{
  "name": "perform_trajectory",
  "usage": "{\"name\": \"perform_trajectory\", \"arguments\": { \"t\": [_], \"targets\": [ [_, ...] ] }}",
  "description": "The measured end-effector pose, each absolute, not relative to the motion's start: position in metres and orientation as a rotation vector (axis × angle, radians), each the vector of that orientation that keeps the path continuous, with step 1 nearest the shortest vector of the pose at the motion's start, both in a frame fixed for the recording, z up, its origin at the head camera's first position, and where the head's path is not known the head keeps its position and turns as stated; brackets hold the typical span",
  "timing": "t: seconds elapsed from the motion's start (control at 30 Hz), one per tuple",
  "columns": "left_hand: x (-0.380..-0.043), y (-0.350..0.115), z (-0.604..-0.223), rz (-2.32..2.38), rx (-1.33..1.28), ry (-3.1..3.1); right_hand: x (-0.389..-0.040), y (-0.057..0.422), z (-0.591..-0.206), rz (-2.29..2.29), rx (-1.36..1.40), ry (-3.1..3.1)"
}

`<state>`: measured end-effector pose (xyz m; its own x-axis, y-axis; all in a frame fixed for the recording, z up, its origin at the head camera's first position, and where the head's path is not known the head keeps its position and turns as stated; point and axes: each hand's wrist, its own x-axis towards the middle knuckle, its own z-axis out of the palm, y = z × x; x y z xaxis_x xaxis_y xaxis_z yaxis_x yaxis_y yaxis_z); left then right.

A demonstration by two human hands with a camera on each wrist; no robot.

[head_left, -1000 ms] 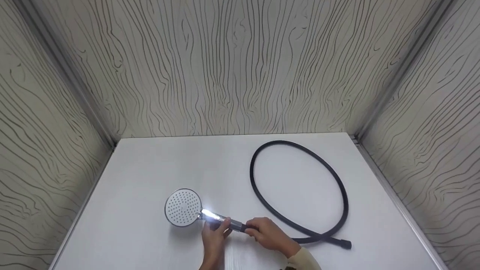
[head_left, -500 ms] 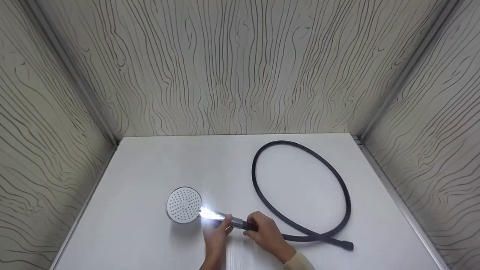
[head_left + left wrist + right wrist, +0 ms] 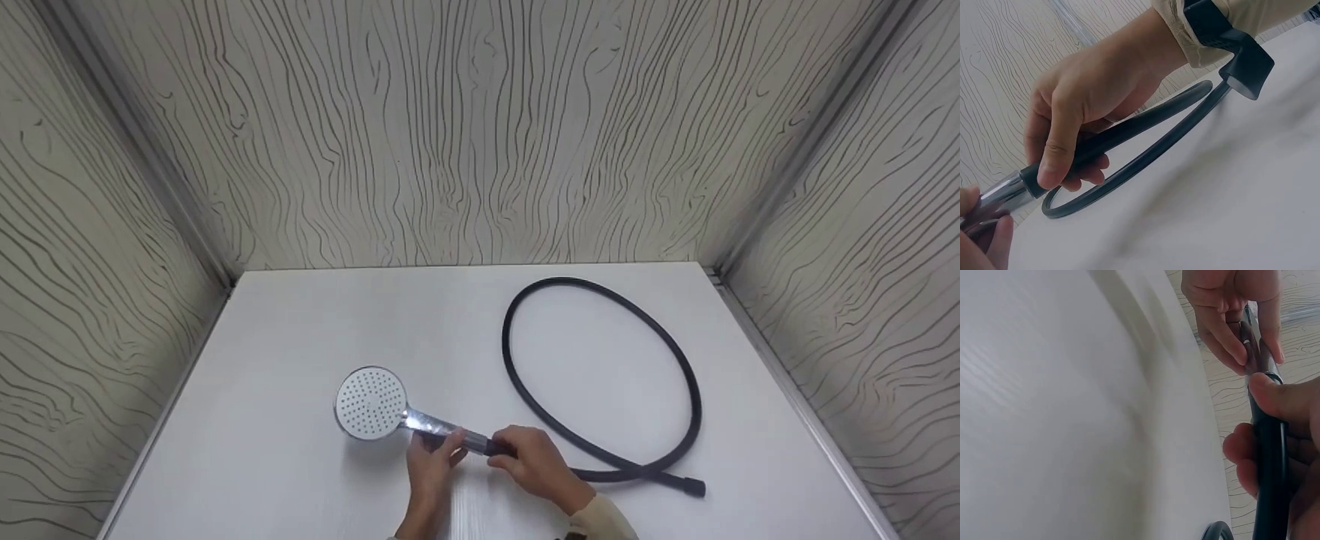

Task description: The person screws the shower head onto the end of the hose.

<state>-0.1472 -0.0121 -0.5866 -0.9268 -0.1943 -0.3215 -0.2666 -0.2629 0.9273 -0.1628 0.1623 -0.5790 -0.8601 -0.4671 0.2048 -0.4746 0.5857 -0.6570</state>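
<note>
A chrome shower head (image 3: 370, 403) with a round, white, dotted face points up at the left of centre in the head view. My left hand (image 3: 432, 469) holds its handle (image 3: 435, 426) between thumb and fingers. At the handle's lower end my right hand (image 3: 534, 463) grips the black end of a shower hose (image 3: 694, 390). In the left wrist view the hose's dark collar (image 3: 1031, 179) meets the chrome handle end, with my right thumb lying along it. The right wrist view shows both hands close together on the joined pieces; the threads are hidden.
The hose runs in one large loop over the white table (image 3: 300, 322), crossing itself at the right. Its free black end fitting (image 3: 694, 487) lies near the right front. Wood-patterned panels (image 3: 465, 135) enclose the back and sides.
My right hand has shifted its fingers around the hose end, opening a little and closing again. The shower head has risen slightly in view, and the bright glare on its handle has faded.
</note>
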Motion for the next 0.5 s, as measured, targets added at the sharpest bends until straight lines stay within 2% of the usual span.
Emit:
{"name": "perform_trajectory", "arguments": {
  "t": [0.2, 0.5],
  "targets": [
    [-0.1462, -0.0122, -0.5860, 2.397, -0.577, 1.875, -0.1639, 0.1631, -0.5801, 1.188, 0.831, -2.827],
    [-0.1486, -0.0067, -0.5900, 2.496, -0.713, 1.905, -0.1647, 0.1628, -0.5788, 1.317, 0.773, -2.837]
  ]
}}
